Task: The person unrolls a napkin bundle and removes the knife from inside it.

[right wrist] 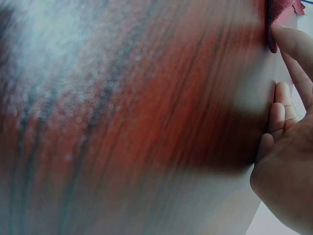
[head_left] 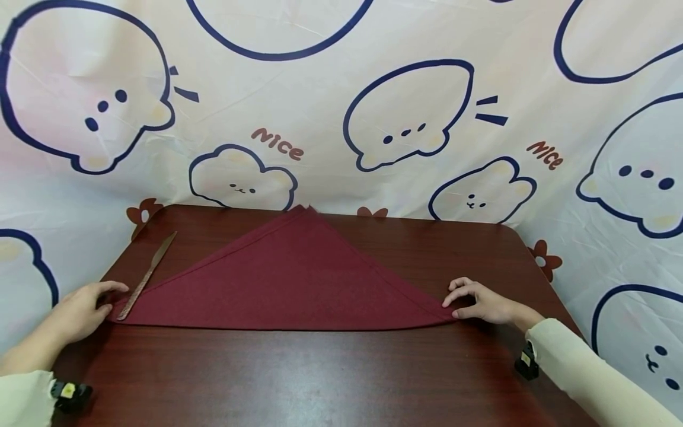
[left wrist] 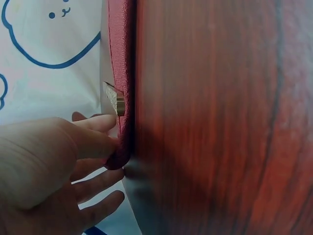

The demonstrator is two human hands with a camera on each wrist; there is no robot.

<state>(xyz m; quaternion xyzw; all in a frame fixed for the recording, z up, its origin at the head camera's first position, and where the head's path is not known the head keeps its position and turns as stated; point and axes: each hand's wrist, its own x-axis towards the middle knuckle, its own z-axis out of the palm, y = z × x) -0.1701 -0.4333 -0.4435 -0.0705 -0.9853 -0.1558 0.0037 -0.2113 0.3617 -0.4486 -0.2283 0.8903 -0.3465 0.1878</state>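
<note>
A dark red cloth napkin (head_left: 299,284), folded into a triangle, lies flat with its long edge toward me and its point at the far side. Across its left corner rests a table knife (head_left: 146,276), patterned handle on the cloth, blade pointing away past the fold. My left hand (head_left: 85,308) pinches that left corner, index finger close to the knife's handle end; its thumb shows against the cloth in the left wrist view. At the opposite corner my right hand (head_left: 480,302) pinches the tip between thumb and fingers. In the right wrist view the other fingers (right wrist: 278,115) are bent above the table.
The brown wooden table (head_left: 299,379) has rounded far corners. A white curtain (head_left: 320,107) with blue cartoon outlines hangs right behind it and along both sides. A small black device sits at each wrist, by the pale sleeves (head_left: 603,367).
</note>
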